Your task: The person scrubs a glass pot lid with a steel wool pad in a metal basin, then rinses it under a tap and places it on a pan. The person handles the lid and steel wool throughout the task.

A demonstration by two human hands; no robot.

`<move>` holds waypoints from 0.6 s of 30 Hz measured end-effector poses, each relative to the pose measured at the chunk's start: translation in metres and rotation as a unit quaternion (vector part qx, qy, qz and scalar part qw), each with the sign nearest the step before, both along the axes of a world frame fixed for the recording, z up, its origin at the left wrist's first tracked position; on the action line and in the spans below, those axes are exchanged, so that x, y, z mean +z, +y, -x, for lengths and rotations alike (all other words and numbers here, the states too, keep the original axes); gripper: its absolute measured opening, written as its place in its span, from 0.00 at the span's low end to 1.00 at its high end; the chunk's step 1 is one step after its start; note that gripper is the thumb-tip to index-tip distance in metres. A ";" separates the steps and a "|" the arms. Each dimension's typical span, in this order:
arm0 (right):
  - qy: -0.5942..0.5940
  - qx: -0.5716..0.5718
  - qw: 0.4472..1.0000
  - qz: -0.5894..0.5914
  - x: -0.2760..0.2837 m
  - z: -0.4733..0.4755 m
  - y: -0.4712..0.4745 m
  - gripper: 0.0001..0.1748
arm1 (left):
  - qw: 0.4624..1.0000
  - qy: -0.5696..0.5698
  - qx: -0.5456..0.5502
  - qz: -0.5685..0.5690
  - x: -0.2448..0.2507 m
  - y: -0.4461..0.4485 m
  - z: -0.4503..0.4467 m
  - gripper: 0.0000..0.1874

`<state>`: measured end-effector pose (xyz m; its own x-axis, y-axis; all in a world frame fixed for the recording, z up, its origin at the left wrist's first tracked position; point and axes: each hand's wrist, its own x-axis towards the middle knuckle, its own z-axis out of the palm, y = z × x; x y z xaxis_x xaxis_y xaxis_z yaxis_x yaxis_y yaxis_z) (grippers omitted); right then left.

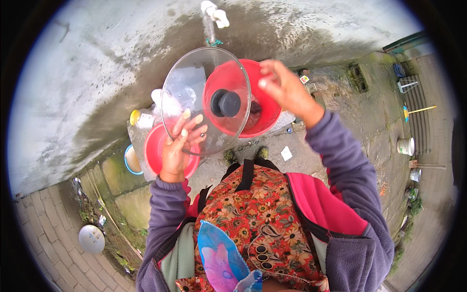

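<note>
My left hand (178,146) grips a round glass pot lid (189,95) by its lower left rim, the fingers spread behind the glass. A black knob (226,103) sits at the lid's middle, facing me. To the right, my right hand (286,89) is raised over a large red bucket (268,116), fingers apart and holding nothing. Something dark lies in the bucket's bottom, partly hidden by the lid. Below my left hand stands a smaller red basin (153,149), and the hand and the lid hide part of it.
A white tap (220,17) juts from the damp wall (120,73). A clear jar with a yellow lid (135,118) stands left of the glass lid. Beside the small basin is a blue-rimmed basin (128,155). White paper (286,153) lies on the ground; a white bucket (405,146) stands far right.
</note>
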<state>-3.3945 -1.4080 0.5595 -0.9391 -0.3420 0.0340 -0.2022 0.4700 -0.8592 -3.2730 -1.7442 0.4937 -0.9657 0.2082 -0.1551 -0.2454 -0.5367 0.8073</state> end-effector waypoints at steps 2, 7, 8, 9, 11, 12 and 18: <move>-0.028 -0.009 0.998 0.054 -0.007 -0.051 0.005 0.38 | 0.998 0.022 -0.036 0.035 0.019 0.025 0.005 0.30; 0.170 -0.194 0.966 0.030 -0.033 -0.101 0.035 0.34 | 0.982 0.067 -0.139 0.112 0.059 0.138 0.010 0.30; 0.201 -0.238 0.950 0.018 -0.038 -0.106 0.054 0.32 | 0.976 0.092 -0.165 0.112 0.065 0.168 0.008 0.30; 0.238 -0.282 0.929 0.004 -0.042 -0.112 0.077 0.29 | 0.969 0.106 -0.189 0.114 0.069 0.200 0.004 0.30; 0.171 -0.366 0.907 0.123 -0.049 -0.129 0.125 0.16 | 0.932 0.163 -0.272 0.174 0.077 0.266 -0.007 0.33; 0.143 -0.399 0.880 0.215 -0.051 -0.143 0.152 0.15 | 0.903 0.224 -0.329 0.159 0.080 0.297 -0.013 0.36; 0.096 -0.521 0.684 0.502 -0.061 -0.272 0.343 0.16 | 0.859 0.243 -0.449 0.041 0.067 0.444 -0.071 0.46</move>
<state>-3.1229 -1.0648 0.4988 -0.6005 0.7953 -0.0825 -0.3611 -0.3618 -0.8595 -3.2017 -1.3004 0.5604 -0.3761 0.9105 0.1718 -0.1532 -0.2440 0.9576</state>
